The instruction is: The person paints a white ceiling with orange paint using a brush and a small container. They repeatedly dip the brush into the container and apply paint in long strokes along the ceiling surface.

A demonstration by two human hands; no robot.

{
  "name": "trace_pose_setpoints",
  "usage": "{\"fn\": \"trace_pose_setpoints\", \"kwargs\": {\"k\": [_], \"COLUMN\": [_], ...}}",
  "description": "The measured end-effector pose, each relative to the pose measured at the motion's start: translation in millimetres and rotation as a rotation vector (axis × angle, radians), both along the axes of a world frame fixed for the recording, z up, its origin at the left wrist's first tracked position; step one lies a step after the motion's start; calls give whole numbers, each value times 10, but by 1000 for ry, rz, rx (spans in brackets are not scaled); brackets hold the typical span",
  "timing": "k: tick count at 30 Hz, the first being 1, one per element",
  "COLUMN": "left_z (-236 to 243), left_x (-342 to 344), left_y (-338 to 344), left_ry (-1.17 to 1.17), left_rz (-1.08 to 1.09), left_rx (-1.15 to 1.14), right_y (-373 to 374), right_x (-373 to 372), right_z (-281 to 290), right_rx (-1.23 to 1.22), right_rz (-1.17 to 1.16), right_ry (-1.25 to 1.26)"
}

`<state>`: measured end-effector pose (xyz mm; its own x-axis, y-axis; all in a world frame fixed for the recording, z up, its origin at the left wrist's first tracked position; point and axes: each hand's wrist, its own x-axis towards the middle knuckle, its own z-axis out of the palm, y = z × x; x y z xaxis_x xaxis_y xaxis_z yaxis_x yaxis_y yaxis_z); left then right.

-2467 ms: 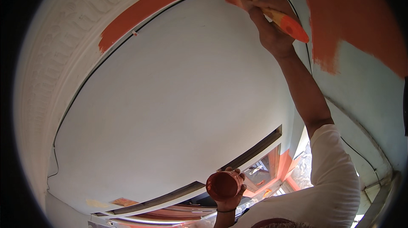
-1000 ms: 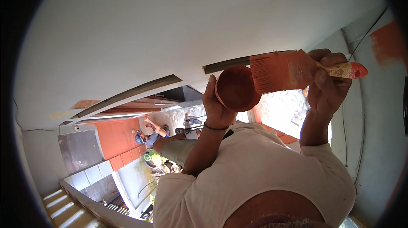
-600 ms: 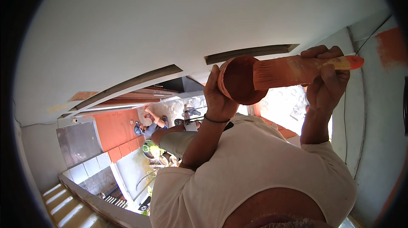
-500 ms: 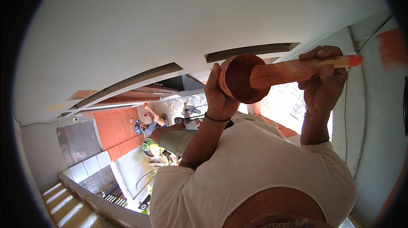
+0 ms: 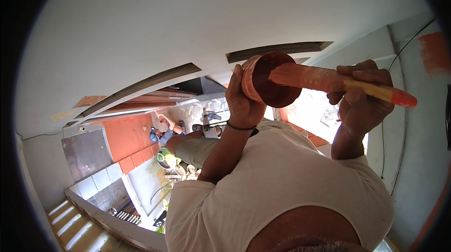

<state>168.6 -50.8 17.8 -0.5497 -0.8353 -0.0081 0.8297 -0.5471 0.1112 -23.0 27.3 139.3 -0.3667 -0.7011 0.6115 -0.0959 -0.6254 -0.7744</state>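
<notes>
My left hand (image 5: pixel 246 101) is closed around a small round paint pot (image 5: pixel 253 79), smeared red-orange outside and dark red within. The pot is tilted, its mouth toward my right hand. My right hand (image 5: pixel 364 94) grips a wide paintbrush (image 5: pixel 319 77) with a yellow, red-tipped handle. Orange paint coats the bristles and ferrule. The bristle tips reach inside the mouth of the pot; whether they touch its inner wall, I cannot tell.
A pale wall (image 5: pixel 188 17) with slot openings (image 5: pixel 282 51) stands ahead. At right, the side wall bears an orange paint patch (image 5: pixel 434 52) and a dark cable (image 5: pixel 411 40). Well below at left, another person (image 5: pixel 164 133) is near an orange wall (image 5: pixel 127 137) and potted plants (image 5: pixel 167 159).
The brush bristles have gone further into the pot, and the handle end has swung downward in the view. The pot has shifted slightly right and up.
</notes>
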Motion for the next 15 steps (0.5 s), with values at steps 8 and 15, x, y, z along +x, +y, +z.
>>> {"fn": "trace_pose_setpoints", "kwargs": {"k": [8, 15], "left_z": [-23, -27], "left_x": [-37, -16], "left_y": [-16, -34], "left_ry": [-105, -89], "left_rz": [-17, -28], "left_rx": [61, 45], "right_y": [107, 30], "right_x": [147, 113], "right_z": [261, 340], "right_rx": [138, 206], "right_rz": [109, 69], "right_ry": [520, 745]}}
